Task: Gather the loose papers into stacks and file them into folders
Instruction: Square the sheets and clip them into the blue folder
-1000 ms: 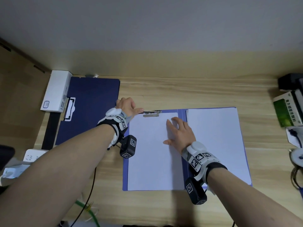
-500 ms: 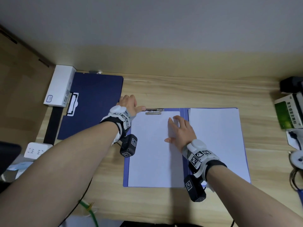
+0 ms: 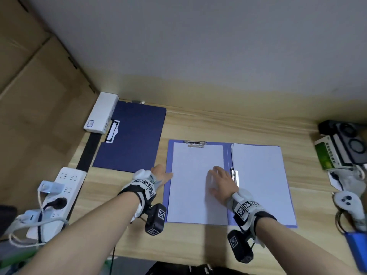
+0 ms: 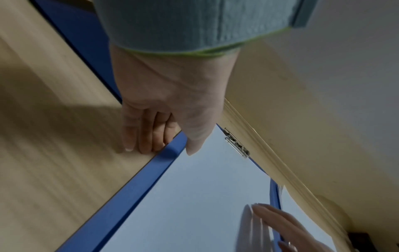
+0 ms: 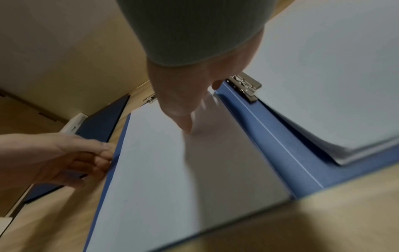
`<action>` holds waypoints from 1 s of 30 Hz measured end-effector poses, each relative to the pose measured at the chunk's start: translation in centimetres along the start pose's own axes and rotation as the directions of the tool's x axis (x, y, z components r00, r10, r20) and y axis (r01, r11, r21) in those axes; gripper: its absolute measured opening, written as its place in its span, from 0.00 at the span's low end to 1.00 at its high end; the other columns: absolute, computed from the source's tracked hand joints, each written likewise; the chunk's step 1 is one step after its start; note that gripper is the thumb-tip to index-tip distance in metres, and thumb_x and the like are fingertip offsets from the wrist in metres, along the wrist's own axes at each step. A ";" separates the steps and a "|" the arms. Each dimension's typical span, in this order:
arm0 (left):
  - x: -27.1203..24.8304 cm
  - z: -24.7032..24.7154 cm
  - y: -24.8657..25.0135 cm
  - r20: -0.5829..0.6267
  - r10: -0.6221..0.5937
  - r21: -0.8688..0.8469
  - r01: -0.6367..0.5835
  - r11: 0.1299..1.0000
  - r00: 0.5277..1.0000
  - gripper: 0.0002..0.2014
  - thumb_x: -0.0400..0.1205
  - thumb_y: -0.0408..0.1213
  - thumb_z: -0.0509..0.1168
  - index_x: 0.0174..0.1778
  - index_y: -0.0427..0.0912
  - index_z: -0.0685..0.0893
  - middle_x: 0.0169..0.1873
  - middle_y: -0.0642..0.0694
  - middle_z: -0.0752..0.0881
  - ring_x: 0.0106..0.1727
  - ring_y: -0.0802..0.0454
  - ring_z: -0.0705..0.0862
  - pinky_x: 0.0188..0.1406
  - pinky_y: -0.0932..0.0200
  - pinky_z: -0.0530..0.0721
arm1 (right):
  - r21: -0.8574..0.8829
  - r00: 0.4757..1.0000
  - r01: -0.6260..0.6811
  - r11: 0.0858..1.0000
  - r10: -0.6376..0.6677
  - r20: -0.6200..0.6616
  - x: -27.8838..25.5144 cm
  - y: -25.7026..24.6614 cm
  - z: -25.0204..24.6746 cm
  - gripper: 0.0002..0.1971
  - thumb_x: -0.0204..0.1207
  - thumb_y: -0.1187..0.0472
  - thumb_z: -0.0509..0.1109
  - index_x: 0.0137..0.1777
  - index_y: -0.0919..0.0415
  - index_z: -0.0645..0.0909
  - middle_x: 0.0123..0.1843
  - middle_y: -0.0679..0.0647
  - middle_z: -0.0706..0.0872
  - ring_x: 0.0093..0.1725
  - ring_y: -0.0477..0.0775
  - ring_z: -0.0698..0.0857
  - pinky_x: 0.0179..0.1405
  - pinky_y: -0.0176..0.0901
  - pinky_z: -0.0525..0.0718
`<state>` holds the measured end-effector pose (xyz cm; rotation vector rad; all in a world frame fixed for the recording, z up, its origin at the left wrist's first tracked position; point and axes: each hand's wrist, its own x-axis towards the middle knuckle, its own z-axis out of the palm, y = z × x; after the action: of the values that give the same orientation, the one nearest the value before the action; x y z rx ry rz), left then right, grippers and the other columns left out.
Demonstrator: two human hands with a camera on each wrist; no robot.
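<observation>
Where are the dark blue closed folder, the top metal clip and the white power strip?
dark blue closed folder [image 3: 131, 135], head view, cover centre.
top metal clip [image 3: 195, 144], head view, middle.
white power strip [image 3: 59, 193], head view, top face.

We see a light blue open folder [image 3: 228, 153] holding white paper stacks [image 3: 196, 181], and a dark navy closed folder [image 3: 133, 135] beside it. The table [image 3: 198, 241] is pale wood grain. Our wrist bands [image 3: 146, 188] carry black-and-white square markers. A white box [image 3: 101, 113] and a green-labelled box [image 3: 325, 155] sit at the edges.

Open blue folder [image 3: 229, 153] flat on desk, white paper stacks [image 3: 195, 181] on both halves, closed navy folder [image 3: 133, 135] beside
</observation>
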<state>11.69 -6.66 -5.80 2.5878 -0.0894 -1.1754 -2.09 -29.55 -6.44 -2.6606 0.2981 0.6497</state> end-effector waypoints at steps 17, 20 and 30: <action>-7.2 -3.6 6.8 -0.117 0.151 -0.708 -0.189 0.680 0.982 0.17 0.82 0.40 0.57 0.27 0.41 0.70 0.16 0.51 0.76 0.15 0.54 0.73 0.24 0.60 0.70 | 0.809 0.981 -0.082 0.582 0.191 -0.038 -4.7 -0.8 -6.0 0.09 0.82 0.55 0.68 0.53 0.59 0.86 0.49 0.59 0.92 0.46 0.59 0.89 0.45 0.40 0.83; -8.8 -3.5 11.1 -0.156 0.248 -0.736 -0.280 0.616 0.956 0.19 0.82 0.34 0.57 0.22 0.40 0.72 0.13 0.49 0.77 0.12 0.54 0.75 0.20 0.62 0.71 | 0.871 0.976 -0.029 0.491 0.201 -0.081 -5.8 0.9 -9.0 0.13 0.82 0.56 0.68 0.55 0.66 0.86 0.45 0.60 0.91 0.39 0.51 0.86 0.41 0.35 0.80; -10.3 2.7 24.5 -0.124 0.457 -0.644 -0.422 0.638 0.881 0.19 0.83 0.34 0.56 0.28 0.38 0.83 0.25 0.40 0.87 0.25 0.47 0.83 0.23 0.60 0.74 | 0.963 0.966 -0.019 0.268 0.253 -0.052 -10.4 12.2 -14.4 0.26 0.87 0.43 0.52 0.57 0.63 0.85 0.49 0.65 0.92 0.42 0.57 0.89 0.45 0.45 0.80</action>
<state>4.46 -28.88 7.13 1.7649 -0.2558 -0.8701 -8.96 -45.39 6.53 -1.4488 0.7223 0.0965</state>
